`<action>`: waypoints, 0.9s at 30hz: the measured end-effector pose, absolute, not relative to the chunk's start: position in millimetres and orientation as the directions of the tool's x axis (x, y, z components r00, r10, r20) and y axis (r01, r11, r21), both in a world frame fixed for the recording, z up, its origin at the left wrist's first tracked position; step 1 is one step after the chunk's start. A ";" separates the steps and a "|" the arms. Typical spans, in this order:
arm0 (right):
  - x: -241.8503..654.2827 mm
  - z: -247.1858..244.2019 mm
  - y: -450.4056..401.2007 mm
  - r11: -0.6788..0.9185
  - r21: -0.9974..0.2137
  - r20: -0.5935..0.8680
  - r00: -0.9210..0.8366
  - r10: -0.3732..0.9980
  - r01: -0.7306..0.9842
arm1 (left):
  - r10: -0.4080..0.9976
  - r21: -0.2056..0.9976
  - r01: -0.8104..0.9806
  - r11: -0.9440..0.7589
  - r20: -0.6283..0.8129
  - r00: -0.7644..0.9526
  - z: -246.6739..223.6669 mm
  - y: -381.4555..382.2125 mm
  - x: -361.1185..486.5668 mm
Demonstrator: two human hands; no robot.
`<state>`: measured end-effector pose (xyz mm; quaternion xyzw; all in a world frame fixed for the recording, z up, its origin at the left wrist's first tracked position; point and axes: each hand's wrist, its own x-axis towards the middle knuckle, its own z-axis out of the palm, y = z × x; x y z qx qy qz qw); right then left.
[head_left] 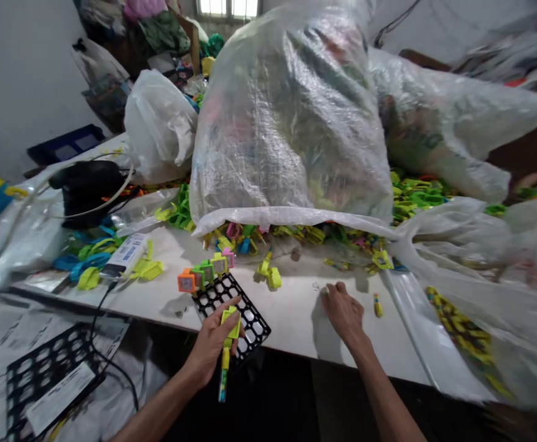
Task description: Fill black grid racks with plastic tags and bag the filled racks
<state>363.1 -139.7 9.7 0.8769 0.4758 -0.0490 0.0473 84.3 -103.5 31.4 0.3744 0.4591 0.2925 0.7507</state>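
Observation:
My left hand (215, 337) is closed on a yellow-green toy watch (230, 321), its strap end hanging down with a clear tube of coloured bits (223, 383). Under and behind that hand lies a black grid tray (254, 316) with round holes. Along the tray's far left edge several toy watches stand upright in a row, among them an orange one (186, 281) and a pink one (228, 256). My right hand (344, 310) rests low over the white table, fingers pinched together near a small clear scrap (316, 285); what they hold is too small to make out.
A big translucent sack (291, 123) stands behind a heap of coloured watch pieces (314, 235). One yellow watch (274, 277) and a small tube (378, 305) lie on the white table (291, 331). A white box-shaped device with a cable (125, 255) sits left. Plastic bags (475, 264) crowd the right.

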 end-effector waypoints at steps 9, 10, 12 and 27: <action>364.5 9.6 -32.2 -0.550 -0.243 -0.135 0.534 0.835 0.799 | 0.780 0.821 -0.018 0.571 -0.535 0.323 36.2 -97.0 105.2; 364.2 7.8 -29.4 -0.550 -0.259 -0.134 0.534 0.835 0.794 | 0.777 0.817 -0.013 0.576 -0.543 0.318 35.6 -96.4 106.9; 365.0 5.1 -29.1 -0.547 -0.285 -0.139 0.531 0.836 0.787 | 0.772 0.812 -0.001 0.583 -0.554 0.312 34.2 -95.6 110.4; 334.6 8.8 41.9 -0.338 -0.388 -0.005 0.365 0.931 0.857 | 0.768 0.803 0.014 0.596 -0.576 0.279 30.0 -99.0 126.7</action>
